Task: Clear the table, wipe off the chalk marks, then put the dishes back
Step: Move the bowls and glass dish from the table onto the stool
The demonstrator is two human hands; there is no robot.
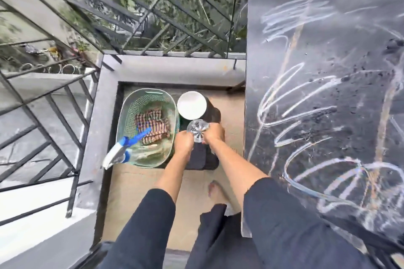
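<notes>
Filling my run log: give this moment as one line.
phase: clearing; left hand: grips glass; right hand: grips glass; glass: beside bowl, off table; chalk marks: unwiped

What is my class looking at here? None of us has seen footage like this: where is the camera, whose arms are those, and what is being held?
There is no machine here. A person wears one wide-angle camera on the head, so you look down along their own arms. The left hand and right hand together grip a clear glass, low down beside a white bowl that sits on something dark. To the left stands a green basket holding a striped cloth, with a spray bottle leaning over its rim. On the right is the black table, covered in chalk marks that are not yet wiped.
</notes>
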